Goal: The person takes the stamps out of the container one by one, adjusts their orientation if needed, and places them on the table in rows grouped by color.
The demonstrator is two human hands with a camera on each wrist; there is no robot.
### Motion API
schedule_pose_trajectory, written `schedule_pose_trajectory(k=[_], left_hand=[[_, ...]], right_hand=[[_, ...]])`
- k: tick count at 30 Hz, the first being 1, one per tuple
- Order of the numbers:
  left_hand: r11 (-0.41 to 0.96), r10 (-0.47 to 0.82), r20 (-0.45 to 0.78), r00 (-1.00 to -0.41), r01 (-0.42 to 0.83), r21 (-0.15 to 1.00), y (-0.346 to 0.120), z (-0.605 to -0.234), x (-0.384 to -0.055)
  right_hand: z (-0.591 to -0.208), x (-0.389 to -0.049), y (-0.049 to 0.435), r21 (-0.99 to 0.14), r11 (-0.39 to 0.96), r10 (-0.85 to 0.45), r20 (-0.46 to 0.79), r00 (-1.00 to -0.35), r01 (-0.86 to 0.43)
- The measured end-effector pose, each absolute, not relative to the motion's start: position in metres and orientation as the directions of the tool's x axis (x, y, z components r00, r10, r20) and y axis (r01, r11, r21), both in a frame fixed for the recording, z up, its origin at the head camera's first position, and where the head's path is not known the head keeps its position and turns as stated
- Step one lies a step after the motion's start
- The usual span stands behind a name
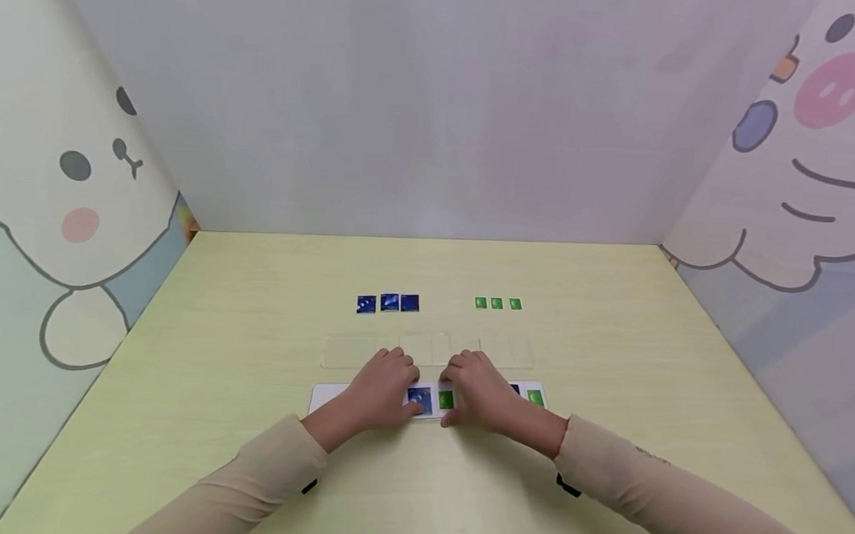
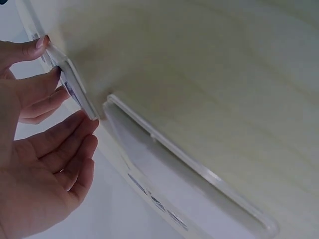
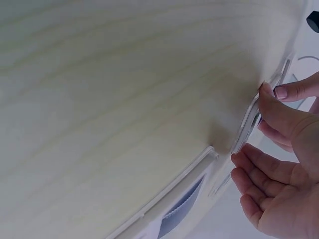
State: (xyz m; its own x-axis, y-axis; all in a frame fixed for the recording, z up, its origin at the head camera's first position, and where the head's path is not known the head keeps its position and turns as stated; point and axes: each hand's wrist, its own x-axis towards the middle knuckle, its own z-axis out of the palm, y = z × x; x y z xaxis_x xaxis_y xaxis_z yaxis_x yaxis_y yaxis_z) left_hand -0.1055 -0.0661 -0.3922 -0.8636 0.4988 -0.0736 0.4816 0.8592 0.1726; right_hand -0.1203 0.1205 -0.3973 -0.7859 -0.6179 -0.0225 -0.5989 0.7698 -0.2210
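Note:
Both hands hold a flat white panel with a clear rim between thumb and fingers, thumbs at its near edge. My left hand (image 1: 385, 386) grips the left part, my right hand (image 1: 481, 391) the right. On this panel show a blue picture square (image 1: 419, 400) and a green square (image 1: 445, 399); the hands cover the rest. In the left wrist view the held panel (image 2: 77, 89) tilts beside another white panel (image 2: 189, 169). A further panel (image 3: 174, 199), with a blue picture, lies on the other side in the right wrist view.
Clear plastic pieces (image 1: 350, 352) lie behind the hands. Farther back are three dark blue squares (image 1: 389, 302) and three small green squares (image 1: 496, 303) in rows. The pale wooden table (image 1: 252, 290) is bordered by curtains printed with cartoon figures at the sides.

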Motion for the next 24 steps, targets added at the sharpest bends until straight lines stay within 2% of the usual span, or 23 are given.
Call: schedule_pose_trajectory(k=[24], left_hand=[[0.892, 0.426, -0.143, -0.893, 0.388, 0.232, -0.0622, -0.3930, -0.1132]], right_hand=[[-0.3969, -0.1216, 0.1189, -0.238, 0.783, -0.600, -0.045, -0.799, -0.575]])
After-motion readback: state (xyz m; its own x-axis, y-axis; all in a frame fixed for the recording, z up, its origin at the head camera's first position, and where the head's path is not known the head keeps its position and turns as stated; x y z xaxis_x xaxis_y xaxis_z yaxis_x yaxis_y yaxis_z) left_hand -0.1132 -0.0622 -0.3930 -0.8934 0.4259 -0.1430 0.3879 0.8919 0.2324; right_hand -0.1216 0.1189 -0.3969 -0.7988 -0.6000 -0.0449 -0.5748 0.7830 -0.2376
